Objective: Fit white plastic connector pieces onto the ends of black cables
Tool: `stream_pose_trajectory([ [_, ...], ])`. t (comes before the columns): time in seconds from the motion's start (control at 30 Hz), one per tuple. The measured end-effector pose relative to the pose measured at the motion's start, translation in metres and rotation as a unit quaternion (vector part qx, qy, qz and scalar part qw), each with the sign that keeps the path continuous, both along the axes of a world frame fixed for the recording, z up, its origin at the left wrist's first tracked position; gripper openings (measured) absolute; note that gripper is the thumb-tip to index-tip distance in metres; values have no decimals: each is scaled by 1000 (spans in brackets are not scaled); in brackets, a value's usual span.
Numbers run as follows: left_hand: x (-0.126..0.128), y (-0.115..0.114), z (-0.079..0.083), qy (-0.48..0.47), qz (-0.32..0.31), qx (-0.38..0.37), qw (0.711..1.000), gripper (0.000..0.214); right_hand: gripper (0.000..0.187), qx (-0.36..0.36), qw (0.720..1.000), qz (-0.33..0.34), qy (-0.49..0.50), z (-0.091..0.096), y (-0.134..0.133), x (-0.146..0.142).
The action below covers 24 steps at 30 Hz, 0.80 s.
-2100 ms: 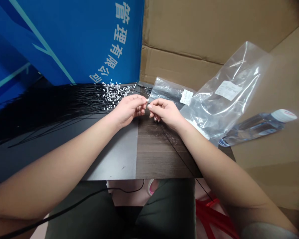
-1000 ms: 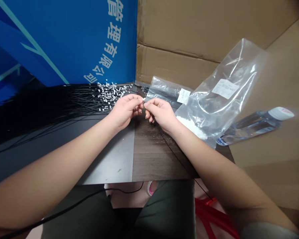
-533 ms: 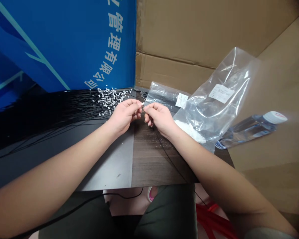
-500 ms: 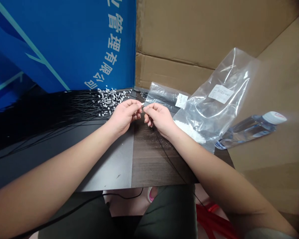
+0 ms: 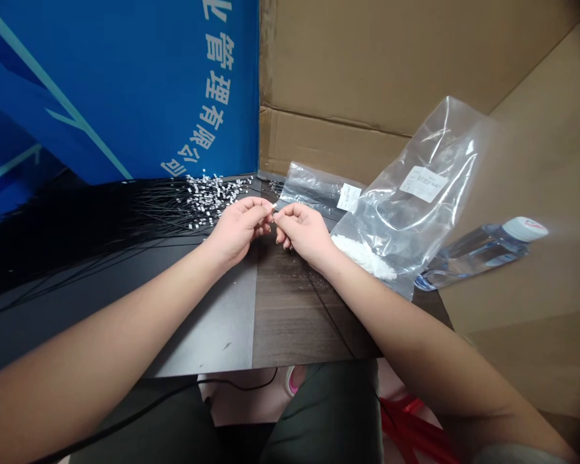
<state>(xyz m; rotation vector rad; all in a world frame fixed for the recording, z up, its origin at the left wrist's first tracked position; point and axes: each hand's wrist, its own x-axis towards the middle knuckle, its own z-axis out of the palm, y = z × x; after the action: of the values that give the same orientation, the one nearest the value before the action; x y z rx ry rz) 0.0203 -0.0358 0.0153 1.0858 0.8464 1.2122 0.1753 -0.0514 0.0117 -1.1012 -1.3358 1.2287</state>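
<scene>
Dark wood-grain desk (image 5: 299, 316) before you, your left hand (image 5: 234, 231) and right hand (image 5: 307, 233) close their grips together on a tiny white connector (image 5: 274, 206), thin black wires (image 5: 125, 212) fanning at upper left.

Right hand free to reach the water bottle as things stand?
Probably yes, but not straight away. The right hand is busy with the left hand at a small white piece, and the clear plastic bag lies between it and the water bottle. The bag looks soft, so it likely wouldn't block the way.

both bare forearms angled inward, left hand (image 5: 236, 231) and right hand (image 5: 306, 234) nearly touching, fingertips pinched.
</scene>
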Motion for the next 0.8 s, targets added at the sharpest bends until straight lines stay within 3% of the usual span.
stream_pose_trajectory([
  [0.8, -1, 1, 1, 61, 20, 50, 997, 12, 17, 32, 999, 2, -14, 0, -2, 2],
])
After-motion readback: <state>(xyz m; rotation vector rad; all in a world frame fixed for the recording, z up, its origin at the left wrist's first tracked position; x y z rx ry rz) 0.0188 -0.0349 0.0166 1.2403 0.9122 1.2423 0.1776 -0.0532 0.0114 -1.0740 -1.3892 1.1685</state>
